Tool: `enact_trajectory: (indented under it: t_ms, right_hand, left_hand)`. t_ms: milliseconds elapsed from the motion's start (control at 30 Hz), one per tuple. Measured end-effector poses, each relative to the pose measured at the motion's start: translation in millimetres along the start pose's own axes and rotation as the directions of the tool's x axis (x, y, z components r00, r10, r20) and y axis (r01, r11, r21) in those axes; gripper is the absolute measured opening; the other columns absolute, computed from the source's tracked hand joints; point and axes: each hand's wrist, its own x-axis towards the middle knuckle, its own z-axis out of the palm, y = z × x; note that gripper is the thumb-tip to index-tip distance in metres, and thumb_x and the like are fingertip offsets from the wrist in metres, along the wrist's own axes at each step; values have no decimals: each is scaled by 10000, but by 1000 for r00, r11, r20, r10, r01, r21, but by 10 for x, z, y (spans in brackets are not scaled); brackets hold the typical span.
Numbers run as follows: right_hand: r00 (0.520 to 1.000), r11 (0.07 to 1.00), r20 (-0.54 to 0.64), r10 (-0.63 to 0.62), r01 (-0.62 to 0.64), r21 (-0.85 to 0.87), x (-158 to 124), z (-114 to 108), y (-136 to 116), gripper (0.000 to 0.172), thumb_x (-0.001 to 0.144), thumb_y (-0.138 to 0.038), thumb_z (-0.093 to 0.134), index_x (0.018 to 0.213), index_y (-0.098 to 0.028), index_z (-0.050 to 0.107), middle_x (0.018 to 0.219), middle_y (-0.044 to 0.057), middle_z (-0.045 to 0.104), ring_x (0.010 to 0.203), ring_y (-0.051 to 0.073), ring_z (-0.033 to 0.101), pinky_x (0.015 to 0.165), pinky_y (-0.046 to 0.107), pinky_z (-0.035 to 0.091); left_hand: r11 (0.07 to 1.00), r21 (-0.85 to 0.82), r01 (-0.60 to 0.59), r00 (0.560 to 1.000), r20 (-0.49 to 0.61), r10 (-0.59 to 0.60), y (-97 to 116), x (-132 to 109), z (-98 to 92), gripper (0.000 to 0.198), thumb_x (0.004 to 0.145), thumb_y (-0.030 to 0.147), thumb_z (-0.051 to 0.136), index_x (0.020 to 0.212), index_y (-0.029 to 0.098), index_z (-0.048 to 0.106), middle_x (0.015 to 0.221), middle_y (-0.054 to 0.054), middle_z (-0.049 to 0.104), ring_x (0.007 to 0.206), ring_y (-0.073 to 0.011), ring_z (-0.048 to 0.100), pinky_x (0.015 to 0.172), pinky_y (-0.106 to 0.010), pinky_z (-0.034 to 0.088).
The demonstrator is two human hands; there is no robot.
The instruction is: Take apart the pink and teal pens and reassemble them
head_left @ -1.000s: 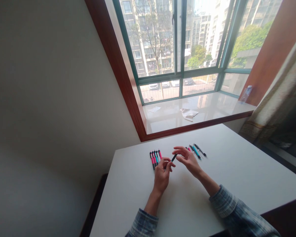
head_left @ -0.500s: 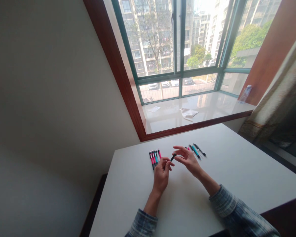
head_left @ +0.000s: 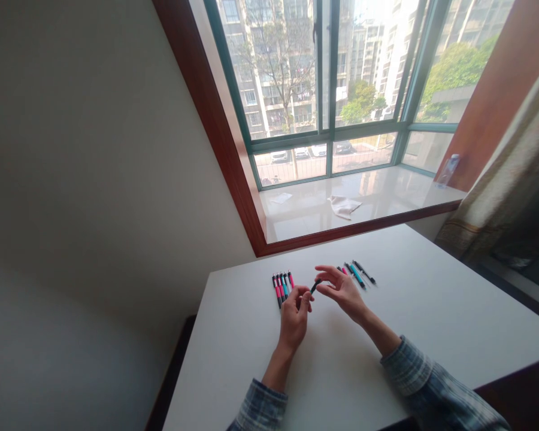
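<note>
My left hand is curled around the near end of a dark pen just above the white table. Thumb and forefinger of my right hand pinch the pen's far end, the other fingers spread. A row of several pink, teal and black pens lies on the table left of my hands. Another small group of pens lies beyond my right hand.
A wide stone windowsill behind the table carries a crumpled white cloth, a paper slip and a plastic bottle. A curtain hangs at the right. A plain wall stands on the left.
My hands have drawn slightly closer together on the pen, which shows less length between them. The pens on the table have not moved.
</note>
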Motion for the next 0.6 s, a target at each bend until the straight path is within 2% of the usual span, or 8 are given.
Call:
enact_trajectory:
  t_ms: [100,300,467,600]
  right_hand:
    - [1000,1000,-15,11,-10,5,2,4,3,486,803,-388,806,1243,-253,650,986,50,731,999,231,686,883,380,542]
    - [1000,1000,12,-4,4,7,-16,7,-27,489,823,-382,783,1274,-265,635,1120,84,729,1137,259,651,926,398,532]
    - [1000,1000,5,5,-5,18,-15,11,-14,500,797,-391,813,1249,-252,650,1002,57,725,1013,236,685,890,389,550]
    - [999,999,40,-12,10,48,-20,17,-20,510,829,-401,781,1293,-257,626,1119,93,733,1140,266,659,960,430,533]
  left_hand:
    - [1000,-18,9,1000,3,-9,12,-4,5,311,969,483,558,1006,185,640,807,-32,666,632,-147,574,608,-254,469]
    - [1000,-10,3,1000,14,-3,-3,-5,12,283,940,462,623,991,185,654,819,-21,668,606,-117,565,579,-229,457]
    - [1000,-10,1,1000,19,-1,-17,-4,14,286,944,464,620,971,182,657,794,-11,650,592,-110,554,566,-225,447]
    - [1000,-21,14,999,30,-13,-13,-9,9,307,948,482,606,979,182,660,778,-14,651,590,-120,563,565,-231,455]
